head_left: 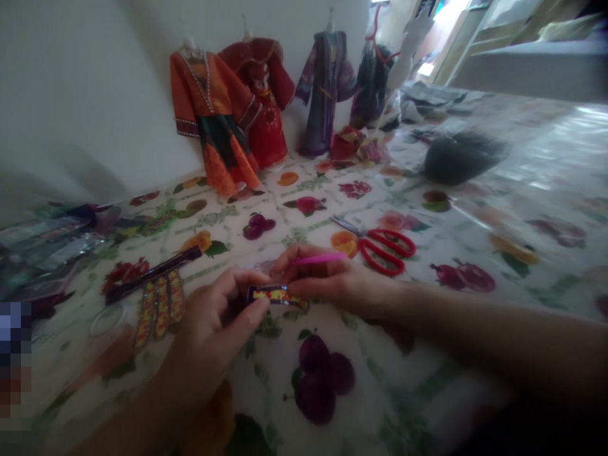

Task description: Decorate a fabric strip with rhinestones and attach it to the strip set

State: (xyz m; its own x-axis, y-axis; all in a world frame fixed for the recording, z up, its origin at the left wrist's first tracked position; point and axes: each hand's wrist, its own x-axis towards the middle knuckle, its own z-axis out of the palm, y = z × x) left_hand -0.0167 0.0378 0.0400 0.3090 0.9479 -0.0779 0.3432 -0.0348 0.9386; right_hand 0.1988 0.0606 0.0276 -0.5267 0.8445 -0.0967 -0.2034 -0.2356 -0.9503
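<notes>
Between the thumb and fingers of my left hand (213, 326) is a short dark-edged strip (268, 295) with a yellow and red pattern and small shiny dots along its border. My right hand (346, 284) is closed around a thin pink pen-like stick (320, 258). Its fingertips touch the right end of the strip. Just beyond that hand lie red-handled scissors (387, 246), blades pointing left. Several yellow patterned strips (161, 305) and a long dark strip (154, 273) rest left of my left hand.
A fruit-print cloth (304, 221) covers the table. Small garments on stands, including an orange dress (213, 120), line the wall. A dark bristly bundle (456, 157) lies at right. Plastic packets (57, 240) are piled at left, near a clear ring (107, 320).
</notes>
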